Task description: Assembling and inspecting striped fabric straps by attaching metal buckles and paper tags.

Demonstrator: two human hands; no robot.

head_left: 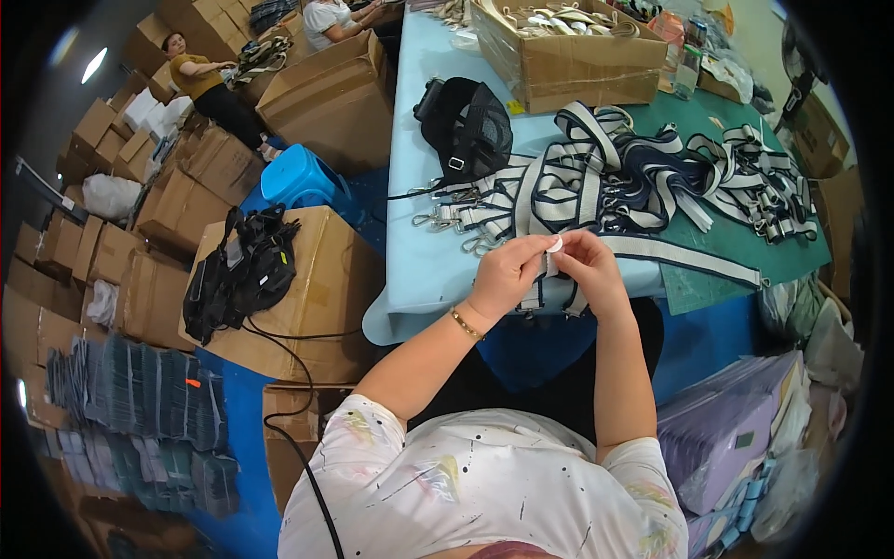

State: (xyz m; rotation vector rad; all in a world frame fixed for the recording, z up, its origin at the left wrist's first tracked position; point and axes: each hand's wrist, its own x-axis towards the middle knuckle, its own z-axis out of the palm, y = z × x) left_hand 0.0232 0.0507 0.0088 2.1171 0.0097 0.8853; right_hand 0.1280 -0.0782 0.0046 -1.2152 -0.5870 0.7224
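My left hand [510,272] and my right hand [596,268] meet over the table's near edge, fingers pinched together. Between their fingertips is a small white roundish piece [556,245]; its exact kind is too small to make out. Just beyond lies a heap of cream webbing straps [582,177] with navy edges. Metal snap hooks [438,222] gather at the heap's left end. A single flat strap [684,257] stretches right from beside my right hand. Strap ends hang over the edge beneath my hands.
A black cap-like item [468,130] and an opened cardboard box [596,70] stand farther back on the light-blue table [414,270]. Left are a carton [331,279] bearing black gear [247,275] with a cable, and a blue stool [305,177]. Two other people [200,79] are beyond.
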